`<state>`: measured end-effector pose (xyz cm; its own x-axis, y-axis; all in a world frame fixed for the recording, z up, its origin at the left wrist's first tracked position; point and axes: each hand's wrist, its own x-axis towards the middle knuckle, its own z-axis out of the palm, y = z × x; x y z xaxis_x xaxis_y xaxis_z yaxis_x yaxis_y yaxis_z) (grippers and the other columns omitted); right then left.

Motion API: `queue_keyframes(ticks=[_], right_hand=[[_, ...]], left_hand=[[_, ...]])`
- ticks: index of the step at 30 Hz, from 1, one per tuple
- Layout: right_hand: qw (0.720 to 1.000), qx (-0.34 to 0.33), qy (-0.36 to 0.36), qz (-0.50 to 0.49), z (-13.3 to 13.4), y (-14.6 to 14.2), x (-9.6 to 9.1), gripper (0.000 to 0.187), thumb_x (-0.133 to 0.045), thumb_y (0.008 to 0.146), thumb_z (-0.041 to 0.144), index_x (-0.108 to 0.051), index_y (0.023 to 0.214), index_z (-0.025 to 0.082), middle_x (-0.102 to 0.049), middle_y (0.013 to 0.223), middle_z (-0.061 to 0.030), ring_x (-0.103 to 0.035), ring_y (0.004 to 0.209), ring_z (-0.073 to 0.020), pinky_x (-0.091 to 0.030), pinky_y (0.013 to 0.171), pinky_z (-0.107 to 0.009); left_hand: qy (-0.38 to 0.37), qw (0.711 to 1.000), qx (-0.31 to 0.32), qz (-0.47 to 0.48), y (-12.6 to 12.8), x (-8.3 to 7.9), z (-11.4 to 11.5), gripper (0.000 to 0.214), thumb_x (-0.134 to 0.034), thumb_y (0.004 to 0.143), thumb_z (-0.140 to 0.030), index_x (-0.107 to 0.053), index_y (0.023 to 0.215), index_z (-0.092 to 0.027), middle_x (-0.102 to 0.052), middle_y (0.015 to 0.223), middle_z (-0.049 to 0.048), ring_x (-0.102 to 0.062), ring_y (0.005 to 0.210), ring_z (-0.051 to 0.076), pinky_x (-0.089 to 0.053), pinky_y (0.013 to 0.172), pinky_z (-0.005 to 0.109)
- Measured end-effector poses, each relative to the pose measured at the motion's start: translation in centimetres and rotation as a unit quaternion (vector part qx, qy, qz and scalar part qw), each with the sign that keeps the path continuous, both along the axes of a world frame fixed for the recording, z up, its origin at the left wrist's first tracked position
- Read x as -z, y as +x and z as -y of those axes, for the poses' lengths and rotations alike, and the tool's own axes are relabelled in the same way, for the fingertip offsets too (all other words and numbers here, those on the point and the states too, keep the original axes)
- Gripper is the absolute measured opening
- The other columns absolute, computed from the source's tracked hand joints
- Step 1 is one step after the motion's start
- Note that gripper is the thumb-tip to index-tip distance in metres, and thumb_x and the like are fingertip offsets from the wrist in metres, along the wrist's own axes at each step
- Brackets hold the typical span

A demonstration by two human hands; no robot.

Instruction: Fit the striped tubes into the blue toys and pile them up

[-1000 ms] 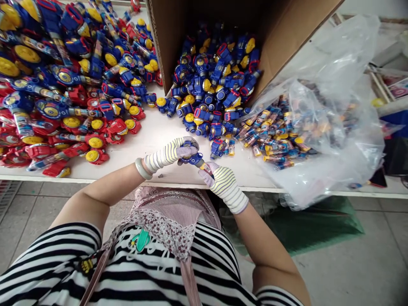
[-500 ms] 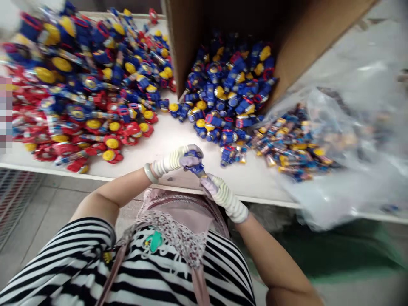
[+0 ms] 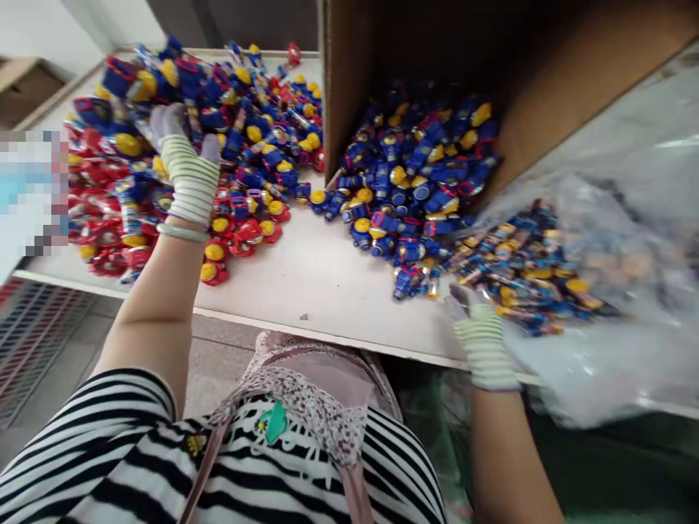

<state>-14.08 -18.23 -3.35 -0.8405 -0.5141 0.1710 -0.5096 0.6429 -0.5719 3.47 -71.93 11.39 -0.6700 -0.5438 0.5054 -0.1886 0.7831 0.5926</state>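
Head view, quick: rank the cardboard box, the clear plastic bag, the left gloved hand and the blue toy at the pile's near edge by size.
Cardboard box and clear plastic bag: both run out of frame, so unranked.
Next, left gloved hand, though it is nearer the camera.
Smallest, blue toy.

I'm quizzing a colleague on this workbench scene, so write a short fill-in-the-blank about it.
1. The left hand, in a striped knit glove, reaches into a heap of plastic toys coloured mainly blue and ____.
2. The bangle on the left wrist is pale ____.
3. More blue toys lie inside an open box of brown ____.
4. The right hand is beside a clear bag made of ____.

Answers: red; green; cardboard; plastic.
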Motion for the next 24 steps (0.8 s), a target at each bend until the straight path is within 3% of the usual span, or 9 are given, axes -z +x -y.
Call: queue_keyframes(ticks=[3,6,9,13,15,17,20,22,24], right_hand=[[0.989,-0.044,0.137,-0.031,2.3,-0.7,-0.5,0.04,-0.045,0.088,0.021,-0.072,0.117,0.015,-0.068,0.129,-0.017,-0.061,0.122,-0.0334,-0.045,0.11,-0.052],[0.96,-0.049,0.275,-0.022,4.5,-1.4,-1.3,0.055,-0.042,0.088,0.009,-0.064,0.138,0.017,-0.056,0.145,-0.0188,-0.057,0.127,-0.0347,-0.045,0.108,-0.05],[0.938,-0.043,0.345,-0.015,5.1,-1.5,-2.2,0.058,-0.042,0.093,0.01,-0.055,0.148,0.026,-0.055,0.145,-0.0185,-0.058,0.125,-0.0361,-0.048,0.102,-0.051],[0.932,-0.079,0.353,-0.035,3.5,0.1,-2.7,0.035,-0.061,0.092,0.028,-0.072,0.125,0.021,-0.058,0.139,-0.0184,-0.056,0.124,-0.038,-0.046,0.103,-0.052],[0.941,-0.102,0.322,-0.021,2.5,1.7,-2.4,0.033,-0.064,0.091,0.031,-0.072,0.118,0.016,-0.063,0.132,-0.0194,-0.059,0.119,-0.0361,-0.048,0.101,-0.049],[0.963,-0.085,0.256,0.017,2.0,3.5,-1.9,0.035,-0.059,0.093,0.032,-0.068,0.12,0.012,-0.069,0.12,-0.0193,-0.065,0.108,-0.0324,-0.052,0.095,-0.045],[0.987,-0.06,0.127,0.078,2.8,6.3,-1.2,0.04,-0.051,0.096,0.037,-0.061,0.126,0.012,-0.073,0.112,-0.0172,-0.069,0.096,-0.0285,-0.056,0.084,-0.04],[0.991,-0.084,0.068,0.083,4.1,8.0,-1.2,0.042,-0.048,0.097,0.038,-0.06,0.129,0.014,-0.073,0.116,-0.0162,-0.07,0.099,-0.0276,-0.056,0.084,-0.038],[0.991,-0.105,0.053,0.067,5.6,9.2,-1.7,0.043,-0.046,0.098,0.039,-0.06,0.13,0.015,-0.072,0.12,-0.016,-0.07,0.104,-0.0277,-0.055,0.088,-0.038]], left_hand=[[-0.02,0.985,0.148,0.082,-3.5,4.7,-10.5,0.049,-0.05,0.101,-0.049,-0.055,0.134,-0.013,-0.064,0.129,0.0063,-0.058,0.119,0.021,-0.045,0.11,0.044],[-0.029,0.906,0.351,0.237,-6.7,8.6,-22.7,0.053,-0.061,0.096,-0.042,-0.055,0.141,-0.015,-0.067,0.122,0.011,-0.064,0.111,0.025,-0.053,0.098,0.038],[-0.076,0.868,0.362,0.332,-8.8,10.6,-30.2,0.071,-0.063,0.094,-0.047,-0.039,0.154,-0.017,-0.061,0.125,0.0201,-0.065,0.106,0.033,-0.053,0.091,0.047],[-0.069,0.857,0.367,0.354,-8.6,11.5,-31.0,0.049,-0.063,0.093,-0.033,-0.055,0.138,-0.017,-0.053,0.13,0.0215,-0.062,0.107,0.033,-0.053,0.087,0.046],[0.037,0.871,0.379,0.309,-7.3,11.6,-29.3,0.038,-0.069,0.086,-0.026,-0.061,0.121,-0.014,-0.057,0.121,0.0171,-0.061,0.104,0.029,-0.053,0.089,0.043],[0.232,0.874,0.358,0.232,-5.9,11.6,-27.6,0.042,-0.076,0.08,-0.027,-0.059,0.116,-0.014,-0.061,0.108,0.0111,-0.062,0.095,0.023,-0.054,0.088,0.039],[0.519,0.788,0.315,0.103,-4.3,11.0,-26.1,0.057,-0.079,0.079,-0.039,-0.053,0.124,-0.015,-0.061,0.096,0.0049,-0.062,0.08,0.016,-0.056,0.079,0.034],[0.61,0.734,0.296,0.037,-3.8,10.6,-26.1,0.057,-0.079,0.079,-0.045,-0.055,0.121,-0.016,-0.061,0.095,0.0041,-0.061,0.077,0.014,-0.057,0.074,0.03],[0.627,0.731,0.269,-0.011,-3.5,10.3,-26.4,0.052,-0.081,0.077,-0.049,-0.059,0.111,-0.016,-0.062,0.096,0.0039,-0.06,0.077,0.012,-0.055,0.07,0.024]])
